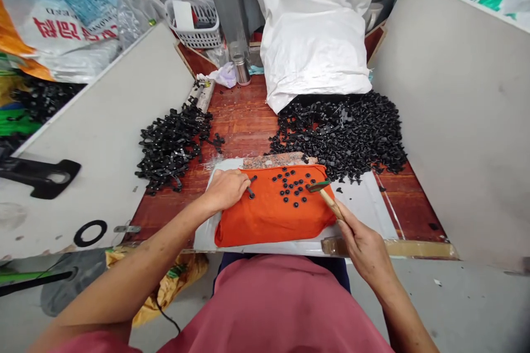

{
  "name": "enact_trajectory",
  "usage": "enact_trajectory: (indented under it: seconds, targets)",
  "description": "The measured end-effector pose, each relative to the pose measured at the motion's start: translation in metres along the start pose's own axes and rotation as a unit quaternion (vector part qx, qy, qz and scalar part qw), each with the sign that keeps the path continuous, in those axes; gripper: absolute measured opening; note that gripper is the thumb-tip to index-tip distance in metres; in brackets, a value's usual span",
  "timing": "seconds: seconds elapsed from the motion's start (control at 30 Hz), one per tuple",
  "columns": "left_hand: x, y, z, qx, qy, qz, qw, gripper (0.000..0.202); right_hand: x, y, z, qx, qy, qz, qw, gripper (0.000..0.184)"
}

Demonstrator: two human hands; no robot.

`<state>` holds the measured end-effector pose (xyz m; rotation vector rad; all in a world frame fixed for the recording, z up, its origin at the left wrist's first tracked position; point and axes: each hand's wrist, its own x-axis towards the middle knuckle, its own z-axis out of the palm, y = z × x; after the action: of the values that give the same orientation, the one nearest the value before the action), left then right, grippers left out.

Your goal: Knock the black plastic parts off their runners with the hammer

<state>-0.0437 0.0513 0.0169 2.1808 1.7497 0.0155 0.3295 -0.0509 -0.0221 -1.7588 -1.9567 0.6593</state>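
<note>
My left hand point(229, 188) rests at the left side of a folded orange cloth point(265, 223), fingers closed on a small black plastic piece point(252, 194) with rounded ends. In my right hand point(363, 242) is a small hammer point(332, 205) with a pale wooden handle and a dark, greenish head. The hammer head is over the right part of the cloth, close to several small round black parts point(296, 204) scattered there. From this angle I cannot tell whether the head touches the cloth.
Two heaps of black plastic pieces, a left heap point(169, 146) and a larger right heap point(351, 132), lie on the reddish wooden table point(236, 116). A white sack point(317, 38) stands behind the right heap. Grey panels border both sides. A metal cup point(240, 70) and basket point(199, 38) are at the back.
</note>
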Motion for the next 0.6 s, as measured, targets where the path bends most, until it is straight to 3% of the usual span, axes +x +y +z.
enact_trajectory:
  seconds: [0.1,0.33,0.6]
  targets:
    - [0.003,0.007,0.0,-0.029,0.021,0.027,0.999,0.043,-0.005,0.004,0.007,-0.002,-0.008,0.011,1.0,0.048]
    - [0.019,0.026,0.025,-0.134,0.012,0.037,0.99,0.041,-0.006,0.005,0.014,-0.002,-0.015,0.039,0.999,0.048]
    - [0.022,0.03,0.027,-0.088,0.045,0.053,0.994,0.044,-0.007,0.004,0.013,-0.014,-0.023,0.054,0.998,0.048]
